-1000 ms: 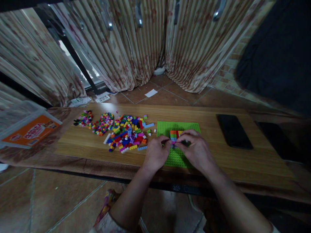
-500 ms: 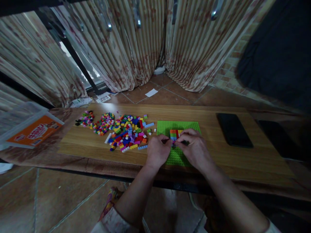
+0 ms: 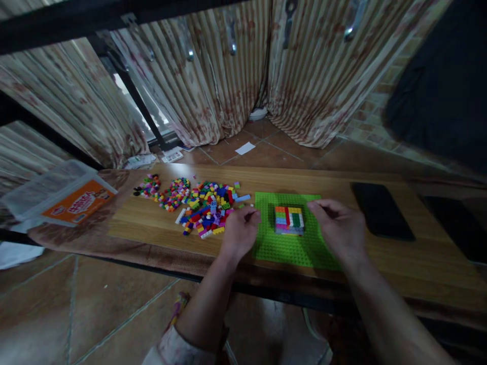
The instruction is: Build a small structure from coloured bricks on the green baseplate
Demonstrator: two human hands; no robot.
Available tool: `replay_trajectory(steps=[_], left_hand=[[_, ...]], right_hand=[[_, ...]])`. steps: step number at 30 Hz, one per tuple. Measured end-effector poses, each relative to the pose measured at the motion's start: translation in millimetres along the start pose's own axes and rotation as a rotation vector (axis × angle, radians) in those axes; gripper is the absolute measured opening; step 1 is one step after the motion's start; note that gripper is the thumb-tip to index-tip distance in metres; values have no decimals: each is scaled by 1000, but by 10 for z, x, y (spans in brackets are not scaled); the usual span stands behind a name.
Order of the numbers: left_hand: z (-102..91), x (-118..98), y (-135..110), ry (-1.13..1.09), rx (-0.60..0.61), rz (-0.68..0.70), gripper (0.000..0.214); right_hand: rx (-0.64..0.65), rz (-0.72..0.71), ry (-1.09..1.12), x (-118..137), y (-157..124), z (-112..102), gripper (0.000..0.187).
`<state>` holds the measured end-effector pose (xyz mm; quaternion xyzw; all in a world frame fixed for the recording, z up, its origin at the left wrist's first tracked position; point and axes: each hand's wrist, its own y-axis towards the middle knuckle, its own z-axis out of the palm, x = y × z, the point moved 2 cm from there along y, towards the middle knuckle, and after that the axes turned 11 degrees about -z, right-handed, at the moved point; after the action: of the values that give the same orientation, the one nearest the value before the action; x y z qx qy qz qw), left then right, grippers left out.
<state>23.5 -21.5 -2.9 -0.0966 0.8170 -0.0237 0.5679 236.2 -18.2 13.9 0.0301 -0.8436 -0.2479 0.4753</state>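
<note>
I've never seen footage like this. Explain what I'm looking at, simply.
There is no machine here: these are a person's bare hands, seen by one camera worn on the head, looking forward and down. On a wooden board lies a green studded plate bearing a small block of joined bricks. The left hand is at the plate's left edge, the right hand at its right. Neither grips the block; whether their fingers hold something tiny, I can't tell. Loose bricks lie to the left, a dark flat slab to the right.
</note>
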Motion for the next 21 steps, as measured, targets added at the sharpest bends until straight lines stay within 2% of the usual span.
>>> replay_trajectory(steps=[3, 7, 10, 12, 15, 18, 21], left_hand=[[-259, 36, 80, -95, -58, -39, 20], [-778, 95, 153, -190, -142, -93, 16], [-1158, 161, 136, -89, -141, -121, 20], [-1305, 213, 99, 59, -98, -127, 18], [-1331, 264, 37, 282, -12, -94, 18], [-1230, 251, -15, 436, 74, -49, 17], [-1136, 192, -58, 565, 109, -36, 16]], right_hand=[[-8, -9, 1, 29, -18, 34, 25], [16, 3, -16, 43, -38, 86, 23], [17, 36, -19, 37, -51, 113, 25], [23, 55, -36, 37, -63, 131, 25], [49, 62, -36, 48, -86, 161, 25], [79, 34, -20, 57, -109, 192, 24], [99, -16, -25, 53, -125, 215, 25]])
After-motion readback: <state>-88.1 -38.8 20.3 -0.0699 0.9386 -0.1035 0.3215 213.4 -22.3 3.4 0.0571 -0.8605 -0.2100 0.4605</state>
